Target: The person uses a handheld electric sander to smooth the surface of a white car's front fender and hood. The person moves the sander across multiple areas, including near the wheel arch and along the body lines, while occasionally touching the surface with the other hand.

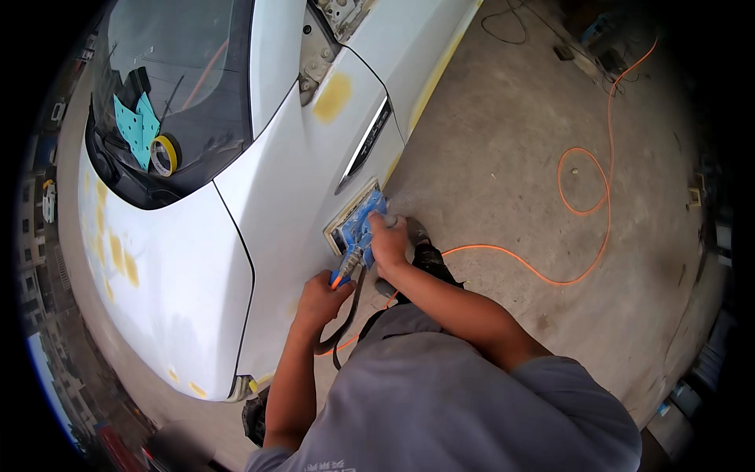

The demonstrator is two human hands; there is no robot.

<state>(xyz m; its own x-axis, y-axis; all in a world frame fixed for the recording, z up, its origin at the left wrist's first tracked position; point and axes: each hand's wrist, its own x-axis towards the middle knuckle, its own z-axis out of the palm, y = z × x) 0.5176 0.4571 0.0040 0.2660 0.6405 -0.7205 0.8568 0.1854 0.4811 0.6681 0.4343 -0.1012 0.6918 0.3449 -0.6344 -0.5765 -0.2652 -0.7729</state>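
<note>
The car [291, 197] leaves the top edge. The right hand [388, 244] covers part of the sander [362, 214], its working face hidden. The shirt [448, 393], cut by the lower edge, hides most of the legs [432, 263]. Shapes [49, 202] along the left rim are blurred.

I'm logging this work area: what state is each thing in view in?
Blue sander: held, pad against the white fender; running or off, cannot tell.
Right hand: closed on the sander.
Left hand: closed around the orange hose near the sander.
Orange hose: partly looped on the floor.
Hood: shut, yellowish patches.
Turquoise sheets: perforated, on the windshield.
Tape roll: lying beside the sheets.
</note>
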